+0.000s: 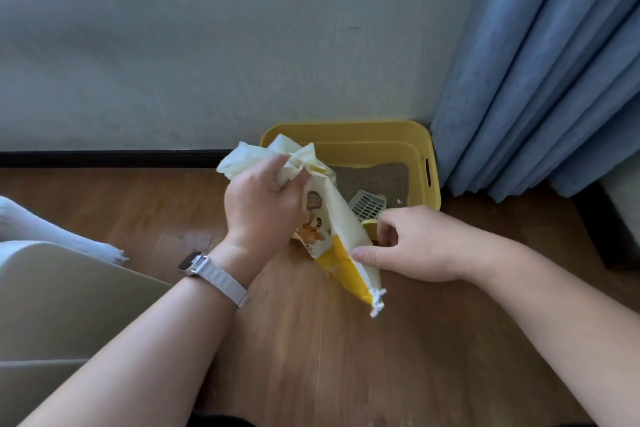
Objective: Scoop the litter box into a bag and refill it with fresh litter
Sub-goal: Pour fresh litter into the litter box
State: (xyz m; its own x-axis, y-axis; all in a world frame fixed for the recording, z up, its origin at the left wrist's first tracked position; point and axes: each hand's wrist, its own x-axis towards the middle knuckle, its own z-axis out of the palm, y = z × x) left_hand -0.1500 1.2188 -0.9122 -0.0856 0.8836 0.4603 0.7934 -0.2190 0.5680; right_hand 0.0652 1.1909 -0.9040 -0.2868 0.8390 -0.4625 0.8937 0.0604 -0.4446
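Head view, left hand point(263, 208) fisted round crumpled top of litter bag point(341, 229) at frame centre, right hand point(419, 246) pinching its lower edge, yellow litter box point(346, 135) just behind, scoop point(369, 207) inside.

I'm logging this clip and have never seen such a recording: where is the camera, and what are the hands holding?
No machine here: a person's two bare hands, filmed by one wide-angle camera worn on the head, looking down. The left hand grips the crumpled top of a printed white-and-yellow bag; the right hand pinches it lower down. Behind, on the wooden floor, a yellow litter box holds grey litter and a slotted scoop.
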